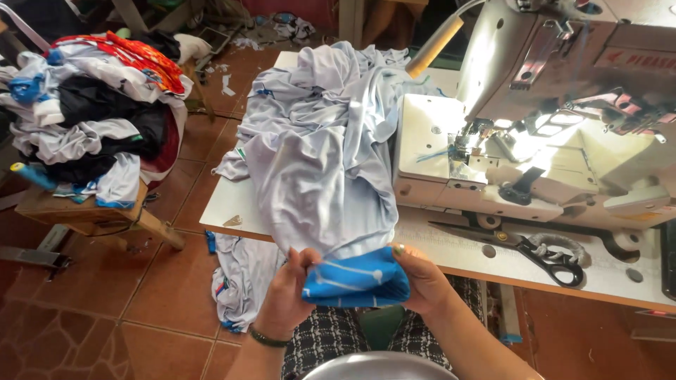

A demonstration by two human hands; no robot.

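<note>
Two hands, left hand [287,295] and right hand [419,281], each grip shut on the blue cuff [357,279]; it sits away from the sewing machine [535,141]; not sewn yet.

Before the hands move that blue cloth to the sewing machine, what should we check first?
1. Left hand grips the blue cuff: ok.
2. Right hand grips its other side: ok.
3. Pale garment free of the needle area: ok, it lies heaped to the left of it.
4. Scissors clear of the cloth: ok, they lie to the right.
5. Sewing machine lit: ok.
6. Machine threaded: cannot tell.
</note>
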